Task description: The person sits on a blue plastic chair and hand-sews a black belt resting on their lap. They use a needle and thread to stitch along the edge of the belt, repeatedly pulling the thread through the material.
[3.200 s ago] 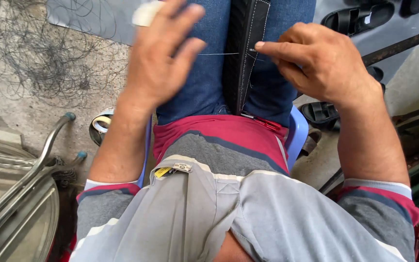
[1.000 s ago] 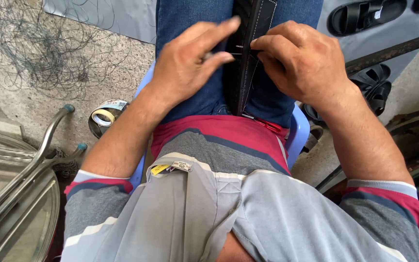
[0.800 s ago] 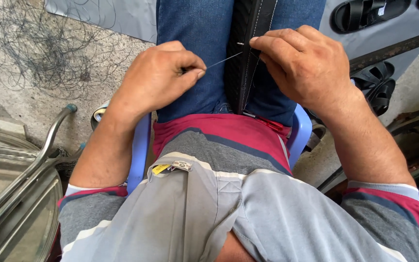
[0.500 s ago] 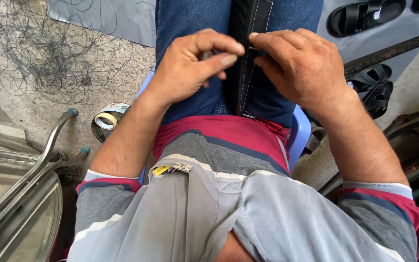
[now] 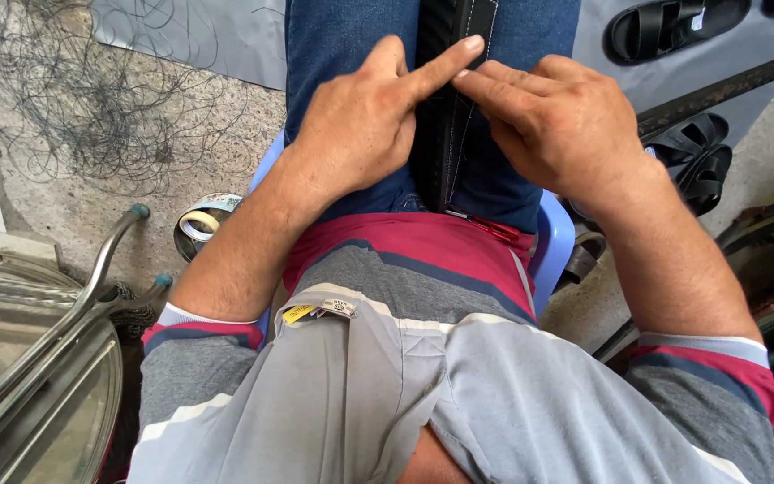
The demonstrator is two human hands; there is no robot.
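The black strap [image 5: 448,108] lies along the lap, its long axis running straight away from the body, up between the two thighs of the blue jeans [image 5: 342,36] and out past the top edge of the view. Both hands meet on it from opposite sides. The left hand [image 5: 365,125] sits just to the strap's left, loosely curled with the index finger stretched out and slanting up across the strap, its tip resting at the strap's far right edge. The right hand [image 5: 566,125] comes in from the strap's right, fingers bent and bunched together, their tips pressed against the strap's edge directly below the left index fingertip, so the two hands touch or very nearly touch there. Whether the right fingertips pinch something fine, such as a needle, I cannot tell (the tips hide it); a thin pale thread [image 5: 463,143] seems to run down the strap's face below them. Neither hand wraps around the strap; both bear on it with fingertips only. The strap's near end points back toward the belly, ending at the red shirt hem [image 5: 405,242]. Off behind the left forearm, well apart from the work, a tape roll [image 5: 203,224] rests on the concrete floor beside a metal frame [image 5: 91,287], and black sandals [image 5: 674,27] lie beyond the right hand.
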